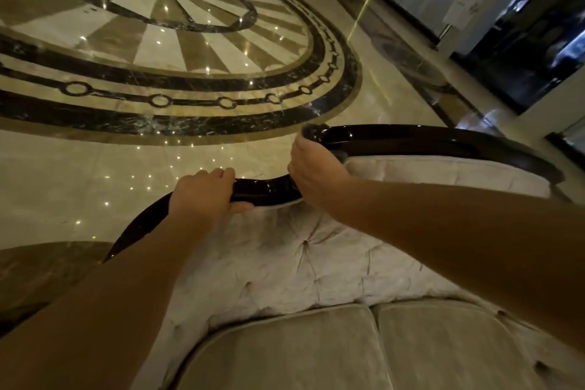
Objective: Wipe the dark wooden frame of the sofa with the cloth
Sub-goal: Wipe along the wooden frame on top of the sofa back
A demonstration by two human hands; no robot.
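The sofa's glossy dark wooden frame (411, 138) curves along the top of its tufted pale backrest (300, 260). My left hand (202, 193) grips the frame's lower left stretch, fingers curled over its far side. My right hand (313, 165) presses a dark bluish cloth (308, 131) against the frame where it rises to the higher section. Only a small bunch of the cloth shows above my fingers; the rest is hidden in my hand.
Two beige seat cushions (348, 348) lie below my arms. Beyond the sofa back spreads a polished marble floor (190, 51) with a round inlaid pattern. A dark glass panel and white walls (522, 41) stand at the far right.
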